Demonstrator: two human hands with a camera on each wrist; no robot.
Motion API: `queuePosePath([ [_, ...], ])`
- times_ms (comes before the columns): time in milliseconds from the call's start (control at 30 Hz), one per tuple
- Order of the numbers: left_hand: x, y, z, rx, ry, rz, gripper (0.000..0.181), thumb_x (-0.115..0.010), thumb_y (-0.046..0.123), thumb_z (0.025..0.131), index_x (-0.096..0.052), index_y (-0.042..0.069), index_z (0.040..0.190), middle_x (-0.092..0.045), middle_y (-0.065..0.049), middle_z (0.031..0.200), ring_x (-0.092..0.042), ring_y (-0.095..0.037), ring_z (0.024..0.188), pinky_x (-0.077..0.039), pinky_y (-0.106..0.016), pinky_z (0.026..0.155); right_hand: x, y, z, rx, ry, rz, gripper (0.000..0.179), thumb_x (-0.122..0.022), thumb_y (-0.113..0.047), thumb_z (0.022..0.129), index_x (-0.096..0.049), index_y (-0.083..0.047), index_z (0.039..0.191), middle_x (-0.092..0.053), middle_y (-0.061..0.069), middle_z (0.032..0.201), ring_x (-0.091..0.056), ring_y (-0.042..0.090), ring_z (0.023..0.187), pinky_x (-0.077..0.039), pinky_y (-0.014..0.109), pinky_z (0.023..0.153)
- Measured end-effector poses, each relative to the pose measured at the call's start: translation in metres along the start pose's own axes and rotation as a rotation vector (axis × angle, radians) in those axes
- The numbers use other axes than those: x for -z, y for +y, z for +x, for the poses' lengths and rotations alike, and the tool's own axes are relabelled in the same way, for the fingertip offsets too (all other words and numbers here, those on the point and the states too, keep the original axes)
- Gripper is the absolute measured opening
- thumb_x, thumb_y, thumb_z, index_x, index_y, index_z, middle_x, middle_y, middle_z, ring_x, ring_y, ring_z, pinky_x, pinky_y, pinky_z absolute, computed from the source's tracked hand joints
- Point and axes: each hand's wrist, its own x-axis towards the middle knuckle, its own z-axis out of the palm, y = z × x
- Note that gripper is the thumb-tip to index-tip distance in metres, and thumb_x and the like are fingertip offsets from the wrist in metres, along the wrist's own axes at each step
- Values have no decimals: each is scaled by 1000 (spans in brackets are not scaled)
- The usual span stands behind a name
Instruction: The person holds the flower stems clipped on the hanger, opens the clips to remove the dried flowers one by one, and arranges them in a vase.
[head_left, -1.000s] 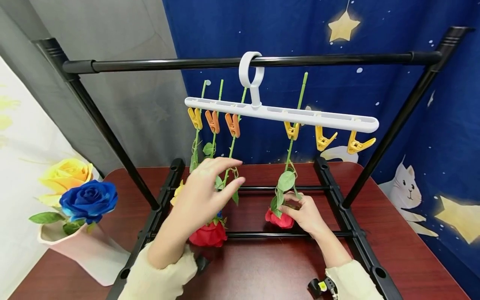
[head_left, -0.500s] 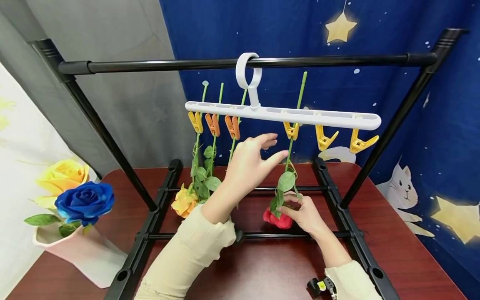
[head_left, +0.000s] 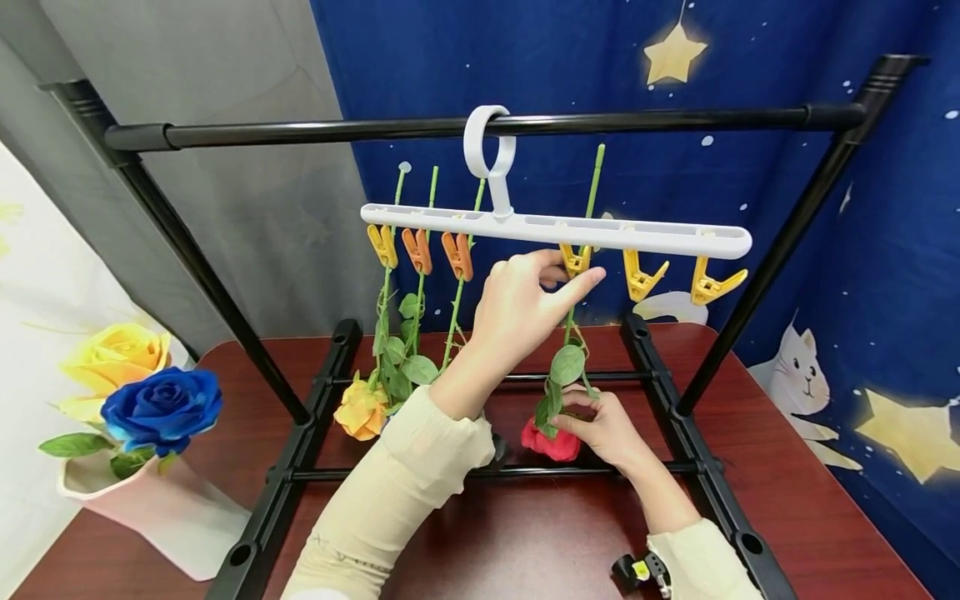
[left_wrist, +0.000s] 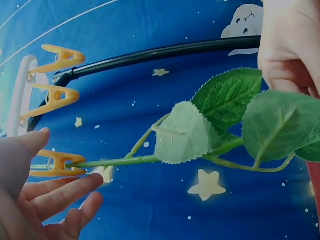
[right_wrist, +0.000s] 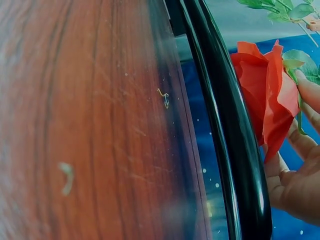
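A red rose (head_left: pixel 551 444) hangs head down from a yellow clip (head_left: pixel 575 262) on the white hanger (head_left: pixel 637 237). My left hand (head_left: pixel 521 304) is up at that clip. In the left wrist view its thumb lies on one side of the clip (left_wrist: pixel 62 165) and its spread fingers on the other, not squeezing it. Lower down, my right hand (head_left: pixel 606 427) holds the rose just behind its bloom. The right wrist view has the thumb and fingers around the base of the red bloom (right_wrist: pixel 265 95). Green leaves (head_left: pixel 567 364) hang along the stem above.
Two yellow clips (head_left: pixel 642 277) without flowers hang at the hanger's right. Several clipped stems hang at its left, one with a yellow rose (head_left: pixel 362 410). A black rack (head_left: pixel 337 129) carries the hanger. A pale vase (head_left: pixel 161 517) with yellow and blue roses stands left.
My left hand has moved right and up, from the left-hand stems to the red rose's clip. My right hand stays on the red rose.
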Motion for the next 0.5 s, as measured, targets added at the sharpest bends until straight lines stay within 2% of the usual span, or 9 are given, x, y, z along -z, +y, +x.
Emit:
queuePosePath([
  [133, -1, -1, 4, -36, 38, -6, 36, -67, 48, 92, -75, 13, 91, -78, 1, 90, -73, -6, 86, -55, -19, 72, 0, -1, -1, 0, -7, -2, 13, -75, -3, 85, -77, -5, 97, -72, 12, 107, -59, 1, 108, -42, 23, 101],
  [267, -2, -1, 5, -65, 46, 13, 37, -64, 45, 95, -70, 13, 78, -72, 4, 68, -64, -6, 62, -41, -17, 51, -1, -1, -1, -4, -11, 15, 12, -75, -3, 84, -77, -4, 96, -72, 13, 106, -59, 0, 108, -41, 22, 101],
  [367, -2, -1, 5, -78, 41, 25, 37, -60, 45, 97, -68, 14, 78, -66, 5, 61, -54, -7, 53, -32, -21, 46, 0, -1, -1, -10, -15, 30, 13, -75, -3, 84, -77, -3, 97, -73, 14, 106, -60, 1, 108, -42, 22, 100],
  [500, -1, 0, 5, -75, 27, 29, 36, -59, 45, 98, -70, 15, 81, -65, 5, 63, -54, -6, 56, -37, -21, 50, 2, 0, -1, -32, -13, 18, 12, -75, -6, 85, -77, -5, 97, -73, 12, 107, -60, 0, 108, -43, 23, 99],
])
